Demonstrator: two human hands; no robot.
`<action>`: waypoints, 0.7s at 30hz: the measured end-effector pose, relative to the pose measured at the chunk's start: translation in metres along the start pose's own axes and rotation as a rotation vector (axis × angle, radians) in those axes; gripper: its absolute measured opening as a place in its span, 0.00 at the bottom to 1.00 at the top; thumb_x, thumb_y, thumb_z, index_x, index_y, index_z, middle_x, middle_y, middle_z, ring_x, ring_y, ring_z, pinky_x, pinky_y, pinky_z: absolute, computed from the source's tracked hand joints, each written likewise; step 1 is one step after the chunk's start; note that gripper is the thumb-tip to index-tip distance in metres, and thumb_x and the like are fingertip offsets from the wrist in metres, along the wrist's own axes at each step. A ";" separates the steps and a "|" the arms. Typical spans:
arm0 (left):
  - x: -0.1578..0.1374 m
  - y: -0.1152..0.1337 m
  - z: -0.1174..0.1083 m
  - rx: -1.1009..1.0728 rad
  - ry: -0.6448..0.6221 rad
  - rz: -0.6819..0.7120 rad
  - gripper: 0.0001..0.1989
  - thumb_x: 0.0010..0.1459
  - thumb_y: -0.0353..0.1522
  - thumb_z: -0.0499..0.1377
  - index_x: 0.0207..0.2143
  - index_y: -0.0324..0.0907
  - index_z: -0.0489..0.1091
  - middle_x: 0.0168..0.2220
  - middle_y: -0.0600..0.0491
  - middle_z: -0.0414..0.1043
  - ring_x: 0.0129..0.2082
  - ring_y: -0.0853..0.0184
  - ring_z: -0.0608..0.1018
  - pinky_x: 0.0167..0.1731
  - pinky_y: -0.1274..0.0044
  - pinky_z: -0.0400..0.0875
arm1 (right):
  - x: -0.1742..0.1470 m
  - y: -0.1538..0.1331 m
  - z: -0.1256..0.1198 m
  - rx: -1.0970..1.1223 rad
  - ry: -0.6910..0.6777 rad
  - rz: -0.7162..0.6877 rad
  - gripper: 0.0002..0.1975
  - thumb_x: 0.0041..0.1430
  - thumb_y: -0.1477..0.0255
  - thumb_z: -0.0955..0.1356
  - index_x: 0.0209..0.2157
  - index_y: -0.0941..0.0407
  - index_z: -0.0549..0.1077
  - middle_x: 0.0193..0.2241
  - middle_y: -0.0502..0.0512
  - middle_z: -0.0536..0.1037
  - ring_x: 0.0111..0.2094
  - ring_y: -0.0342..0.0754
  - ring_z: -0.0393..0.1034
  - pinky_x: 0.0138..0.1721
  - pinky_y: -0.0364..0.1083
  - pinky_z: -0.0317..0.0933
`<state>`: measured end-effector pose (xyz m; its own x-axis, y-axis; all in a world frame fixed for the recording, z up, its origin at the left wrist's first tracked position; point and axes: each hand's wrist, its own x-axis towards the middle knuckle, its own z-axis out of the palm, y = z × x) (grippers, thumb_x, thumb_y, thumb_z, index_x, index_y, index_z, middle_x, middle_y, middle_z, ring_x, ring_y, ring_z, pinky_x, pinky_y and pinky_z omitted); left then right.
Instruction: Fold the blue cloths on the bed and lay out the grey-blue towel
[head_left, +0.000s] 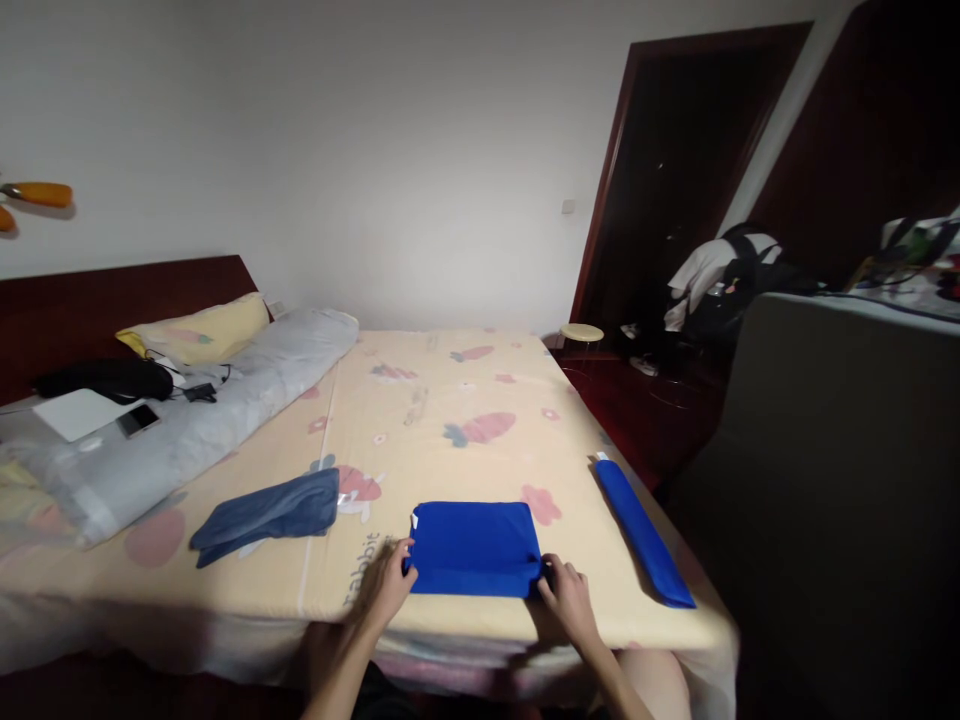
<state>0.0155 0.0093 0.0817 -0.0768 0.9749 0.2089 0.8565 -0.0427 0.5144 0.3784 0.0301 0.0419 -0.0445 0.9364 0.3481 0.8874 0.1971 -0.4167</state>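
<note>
A person's left hand (393,581) and right hand (570,600) rest at opposite side edges of a bright blue, folded rectangular cloth (474,550), which lies flat near the front of a cream bed (435,470) printed with pink carrots and flowers. Both hands are partly curled, fingertips at the cloth; whether they pinch it cannot be told. To its left lies a folded greyish-blue denim-like garment (270,513); to its right, a long, narrow blue fabric bundle (643,535) slants along the bed's edge.
</note>
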 end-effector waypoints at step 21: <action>-0.033 0.037 0.031 0.209 -0.080 0.318 0.26 0.54 0.22 0.52 0.55 0.48 0.66 0.53 0.51 0.71 0.55 0.61 0.70 0.57 0.65 0.62 | -0.026 -0.038 0.013 -0.088 -0.062 -0.301 0.28 0.53 0.81 0.60 0.56 0.53 0.66 0.53 0.57 0.74 0.52 0.52 0.65 0.50 0.54 0.54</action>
<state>0.0656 -0.0180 0.0681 0.2421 0.9345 0.2611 0.9174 -0.3081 0.2519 0.3397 0.0018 0.0373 -0.3372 0.8562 0.3915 0.8661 0.4451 -0.2276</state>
